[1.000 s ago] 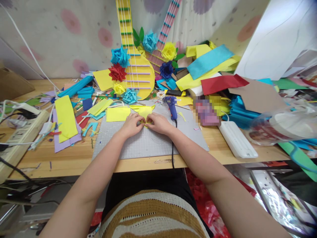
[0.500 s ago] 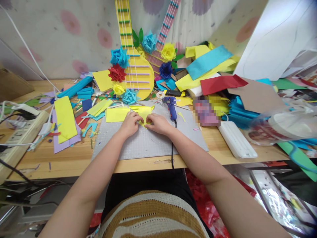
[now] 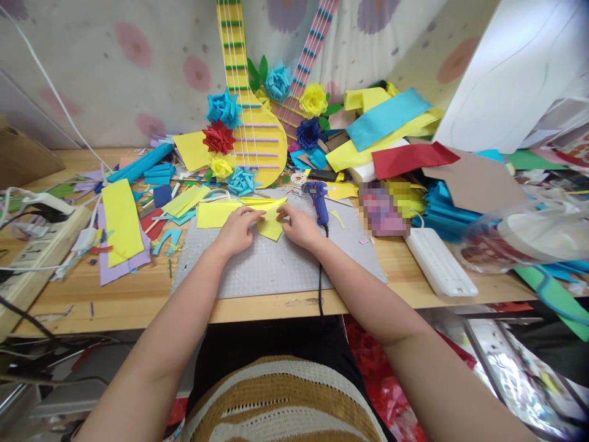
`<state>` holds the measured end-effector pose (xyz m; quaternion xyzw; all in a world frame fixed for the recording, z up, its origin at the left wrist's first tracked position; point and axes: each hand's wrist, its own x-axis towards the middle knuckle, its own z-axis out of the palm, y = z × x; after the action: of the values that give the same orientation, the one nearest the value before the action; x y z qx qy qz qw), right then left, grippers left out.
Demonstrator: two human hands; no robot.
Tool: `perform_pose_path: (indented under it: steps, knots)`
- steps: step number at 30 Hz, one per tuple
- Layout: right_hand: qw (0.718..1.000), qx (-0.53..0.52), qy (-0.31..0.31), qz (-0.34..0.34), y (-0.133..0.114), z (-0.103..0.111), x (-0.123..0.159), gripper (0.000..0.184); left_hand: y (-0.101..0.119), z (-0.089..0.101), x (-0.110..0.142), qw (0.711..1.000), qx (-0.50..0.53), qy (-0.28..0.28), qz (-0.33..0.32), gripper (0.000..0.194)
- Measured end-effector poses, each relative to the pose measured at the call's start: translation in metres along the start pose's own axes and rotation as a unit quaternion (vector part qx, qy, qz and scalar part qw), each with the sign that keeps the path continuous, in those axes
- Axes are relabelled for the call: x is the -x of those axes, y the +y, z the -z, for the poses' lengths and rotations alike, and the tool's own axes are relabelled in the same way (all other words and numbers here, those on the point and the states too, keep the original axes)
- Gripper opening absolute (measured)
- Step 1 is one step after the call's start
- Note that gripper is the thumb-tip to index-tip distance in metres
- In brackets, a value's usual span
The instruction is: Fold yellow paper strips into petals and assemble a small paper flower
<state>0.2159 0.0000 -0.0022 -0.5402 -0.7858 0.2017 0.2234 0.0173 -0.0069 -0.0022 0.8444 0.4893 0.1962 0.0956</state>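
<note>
A folded yellow paper piece (image 3: 270, 229), pointed toward me at its lower edge, lies on the grey cutting mat (image 3: 271, 270). My left hand (image 3: 238, 232) rests on its left side, fingers stretched over the fold and thumb apart. At its right edge is my right hand (image 3: 301, 228), with loosely bent fingers and the thumb apart, touching the paper. Under and beside my left hand lies a flat yellow strip (image 3: 212, 215). A blue glue gun (image 3: 317, 199) sits just right of my right hand, its black cord running over the table edge.
Behind the mat stands a yellow paper guitar (image 3: 264, 138) with paper flowers. Coloured paper is heaped at the right (image 3: 391, 120), near a white power bank-like box (image 3: 439, 261). A power strip (image 3: 43, 264) with cords lies left, near yellow and lilac sheets (image 3: 123, 224).
My hands have moved slightly apart, and the fingers have loosened. More of the folded yellow paper now shows between them, its lower point uncovered.
</note>
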Motion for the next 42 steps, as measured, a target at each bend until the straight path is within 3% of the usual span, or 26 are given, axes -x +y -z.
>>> perform_pose_path:
  steps: [5, 10, 14, 20, 26, 29, 33, 42]
  knots:
    - [0.999, 0.045, -0.002, -0.016, 0.001, 0.001, -0.001, 0.048, 0.015, 0.001, 0.001, 0.998, -0.031, -0.019, -0.041, 0.054]
    - [0.997, 0.067, 0.001, 0.03, 0.007, 0.001, -0.004, 0.043, 0.031, -0.003, 0.001, 0.991, 0.071, -0.083, -0.075, 0.063]
    - [0.995, 0.064, 0.017, 0.072, 0.01, 0.0, -0.006, 0.044, 0.025, -0.001, 0.0, 0.991, 0.115, -0.055, -0.042, 0.069]
    - [0.992, 0.046, 0.053, 0.105, 0.002, 0.005, -0.001, 0.04, 0.006, -0.001, 0.0, 0.997, 0.051, -0.044, -0.03, 0.066]
    - [0.983, 0.101, 0.007, 0.155, -0.008, 0.008, 0.007, 0.03, 0.007, 0.005, 0.001, 0.999, 0.009, -0.003, 0.053, 0.059]
    - [0.975, 0.126, -0.025, 0.182, -0.011, 0.003, 0.008, 0.037, 0.01, 0.008, 0.002, 0.995, 0.038, -0.005, 0.088, 0.061]
    - [0.972, 0.149, -0.035, 0.177, -0.012, 0.001, 0.008, 0.032, 0.011, 0.01, 0.001, 0.991, 0.072, -0.005, 0.111, 0.064]
    - [0.974, 0.171, -0.004, 0.148, 0.0, 0.01, 0.007, 0.034, 0.015, 0.009, 0.003, 0.996, 0.078, -0.043, 0.008, 0.074]
